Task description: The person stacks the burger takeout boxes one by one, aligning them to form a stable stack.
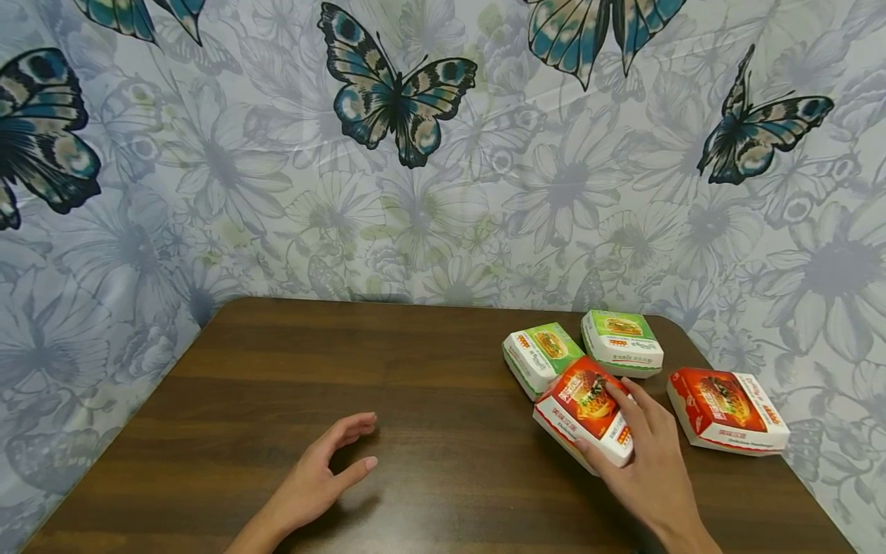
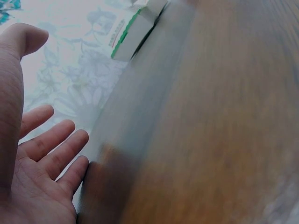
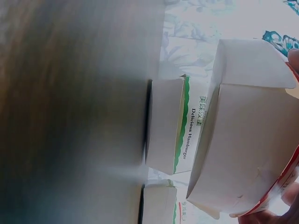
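In the head view my right hand (image 1: 651, 462) grips a red and white hamburger box (image 1: 588, 408), thumb on its near side and fingers on its far right. The right wrist view shows the white underside of this hamburger box (image 3: 247, 135) raised off the table. Close behind it stands a green and white hamburger box (image 1: 543, 355), with another green hamburger box (image 1: 623, 342) at its right. A second red hamburger box (image 1: 727, 412) lies right of my right hand. My left hand (image 1: 314, 477) is over the table, palm turned inward, fingers loosely extended, holding nothing.
The brown wooden table (image 1: 277, 369) has rounded far corners. Behind it hangs a cloth (image 1: 429, 215) printed with flowers and butterflies. The second red box sits close to the table's right edge.
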Tool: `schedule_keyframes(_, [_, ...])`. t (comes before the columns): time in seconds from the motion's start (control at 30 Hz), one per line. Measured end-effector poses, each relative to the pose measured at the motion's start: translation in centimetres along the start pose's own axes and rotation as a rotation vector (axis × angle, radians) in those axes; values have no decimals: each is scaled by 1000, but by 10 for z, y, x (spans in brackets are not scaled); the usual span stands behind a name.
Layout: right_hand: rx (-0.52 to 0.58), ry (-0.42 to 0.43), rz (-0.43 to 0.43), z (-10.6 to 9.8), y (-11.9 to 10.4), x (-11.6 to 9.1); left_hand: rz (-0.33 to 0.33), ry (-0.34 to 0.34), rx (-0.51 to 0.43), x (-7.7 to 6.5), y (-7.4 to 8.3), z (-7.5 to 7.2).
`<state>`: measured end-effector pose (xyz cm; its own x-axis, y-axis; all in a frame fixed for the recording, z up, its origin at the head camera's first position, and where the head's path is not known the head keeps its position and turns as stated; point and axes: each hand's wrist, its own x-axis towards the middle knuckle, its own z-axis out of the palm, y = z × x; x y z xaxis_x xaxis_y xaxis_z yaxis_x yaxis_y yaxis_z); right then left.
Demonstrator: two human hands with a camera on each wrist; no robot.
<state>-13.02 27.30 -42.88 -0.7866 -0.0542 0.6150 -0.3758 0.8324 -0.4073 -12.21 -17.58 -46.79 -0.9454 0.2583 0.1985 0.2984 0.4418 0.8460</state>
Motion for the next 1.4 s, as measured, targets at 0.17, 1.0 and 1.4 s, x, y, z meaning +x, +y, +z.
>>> schedule_keyframes(0.17, [10, -4, -12, 1, -2, 0, 14, 3, 7, 0, 1, -1])
schedule_keyframes(1.0, [53, -76, -100, 6, -21, -5, 121, 31, 97, -1, 12, 5])
schedule_keyframes(1.4, [23, -163, -108, 8, -24, -10, 187, 28, 83, -4, 21, 8])
